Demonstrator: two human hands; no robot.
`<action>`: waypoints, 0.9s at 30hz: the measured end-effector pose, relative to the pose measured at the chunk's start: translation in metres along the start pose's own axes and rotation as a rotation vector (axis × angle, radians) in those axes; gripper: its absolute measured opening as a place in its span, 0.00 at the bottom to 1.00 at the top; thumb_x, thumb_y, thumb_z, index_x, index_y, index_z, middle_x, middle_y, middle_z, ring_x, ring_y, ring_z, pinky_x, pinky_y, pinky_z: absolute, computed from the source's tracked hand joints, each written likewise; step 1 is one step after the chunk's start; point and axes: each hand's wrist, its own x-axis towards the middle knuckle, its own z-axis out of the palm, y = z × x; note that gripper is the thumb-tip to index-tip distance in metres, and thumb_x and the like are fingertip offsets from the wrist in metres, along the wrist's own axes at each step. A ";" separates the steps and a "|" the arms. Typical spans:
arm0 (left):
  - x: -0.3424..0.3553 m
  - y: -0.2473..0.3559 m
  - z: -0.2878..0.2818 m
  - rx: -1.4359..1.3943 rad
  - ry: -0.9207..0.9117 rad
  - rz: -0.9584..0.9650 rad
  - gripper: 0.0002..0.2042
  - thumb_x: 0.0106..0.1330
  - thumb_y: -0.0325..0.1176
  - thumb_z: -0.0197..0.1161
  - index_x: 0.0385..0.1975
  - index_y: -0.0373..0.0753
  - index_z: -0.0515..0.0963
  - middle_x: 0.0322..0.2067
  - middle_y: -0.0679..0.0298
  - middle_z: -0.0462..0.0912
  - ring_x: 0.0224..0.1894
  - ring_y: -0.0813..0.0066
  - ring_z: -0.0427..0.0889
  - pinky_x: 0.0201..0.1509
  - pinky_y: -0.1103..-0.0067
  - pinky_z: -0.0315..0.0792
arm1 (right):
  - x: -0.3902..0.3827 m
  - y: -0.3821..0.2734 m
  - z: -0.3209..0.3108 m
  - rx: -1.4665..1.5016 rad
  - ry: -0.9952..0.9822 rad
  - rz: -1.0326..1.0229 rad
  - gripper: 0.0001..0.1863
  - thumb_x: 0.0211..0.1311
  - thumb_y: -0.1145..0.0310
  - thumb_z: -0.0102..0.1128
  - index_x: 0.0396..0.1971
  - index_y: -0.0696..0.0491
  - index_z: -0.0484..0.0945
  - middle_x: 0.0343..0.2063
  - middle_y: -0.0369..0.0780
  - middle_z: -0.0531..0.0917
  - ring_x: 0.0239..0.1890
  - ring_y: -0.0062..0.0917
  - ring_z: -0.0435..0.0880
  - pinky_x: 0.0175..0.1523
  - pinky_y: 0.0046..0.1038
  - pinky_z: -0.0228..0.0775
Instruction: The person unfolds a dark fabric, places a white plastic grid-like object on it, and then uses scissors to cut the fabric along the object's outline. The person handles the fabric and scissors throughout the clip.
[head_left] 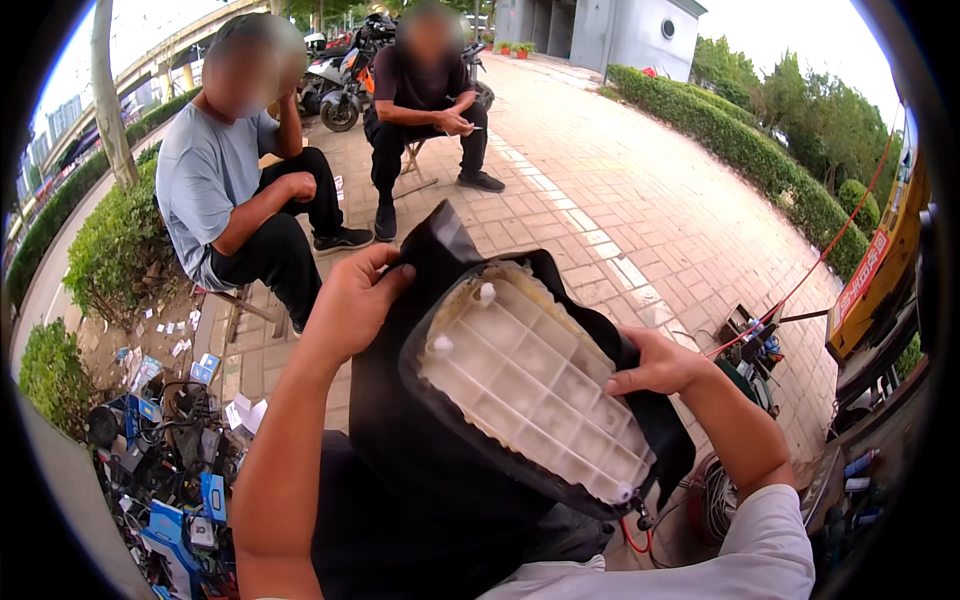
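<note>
A vehicle seat, likely a scooter's, lies upside down across my lap, showing its white ribbed plastic base (535,375). Yellowish foam or glue lines the base's upper rim. A loose black cover (390,410) surrounds the base, and its far corner stands up. My left hand (358,298) pinches the cover's edge at the upper left, thumb against fingers. At the right side my right hand (662,362) grips the cover's edge, with the thumb on top near the base; its other fingers are partly hidden behind the material.
Two seated people (235,180) (428,110) face me on low stools. At lower left lies a heap of parts and blue boxes (175,530). Tools and a coiled hose (715,500) sit at right beside a yellow vehicle (880,250). Scooters (345,75) stand behind on brick paving.
</note>
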 end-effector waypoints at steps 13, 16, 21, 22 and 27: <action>-0.091 -0.121 -0.006 0.415 -0.143 -0.731 0.36 0.65 0.46 0.61 0.65 0.29 0.54 0.47 0.54 0.79 0.50 0.67 0.78 0.53 0.72 0.72 | 0.081 0.107 -0.017 0.118 0.018 0.144 0.34 0.51 0.67 0.73 0.59 0.55 0.69 0.40 0.37 0.80 0.42 0.19 0.76 0.48 0.25 0.71; -0.100 -0.124 -0.005 0.125 -0.329 -1.085 0.31 0.64 0.44 0.63 0.60 0.28 0.63 0.50 0.51 0.78 0.49 0.64 0.79 0.50 0.71 0.75 | 0.083 0.112 -0.018 0.153 0.006 0.125 0.33 0.52 0.68 0.72 0.59 0.55 0.69 0.44 0.38 0.81 0.44 0.20 0.77 0.49 0.25 0.71; -0.121 -0.092 -0.013 -0.105 -0.134 -1.143 0.18 0.64 0.36 0.63 0.48 0.29 0.76 0.41 0.55 0.82 0.39 0.68 0.83 0.42 0.74 0.78 | 0.080 0.094 -0.006 0.121 0.001 0.108 0.32 0.52 0.69 0.71 0.58 0.55 0.70 0.44 0.39 0.81 0.44 0.20 0.77 0.50 0.25 0.71; -0.119 -0.069 -0.020 -0.102 -0.076 -1.080 0.16 0.64 0.35 0.63 0.45 0.28 0.77 0.38 0.56 0.83 0.37 0.70 0.83 0.41 0.74 0.78 | 0.077 0.091 -0.006 0.143 -0.014 0.108 0.31 0.52 0.69 0.71 0.58 0.55 0.70 0.44 0.39 0.81 0.44 0.20 0.77 0.50 0.25 0.71; -0.142 0.028 -0.048 -0.127 0.050 -0.711 0.15 0.58 0.27 0.66 0.43 0.26 0.76 0.35 0.60 0.83 0.33 0.78 0.81 0.40 0.81 0.76 | 0.042 0.028 0.017 0.028 -0.060 0.081 0.29 0.54 0.67 0.70 0.55 0.57 0.71 0.41 0.38 0.82 0.43 0.18 0.76 0.49 0.24 0.70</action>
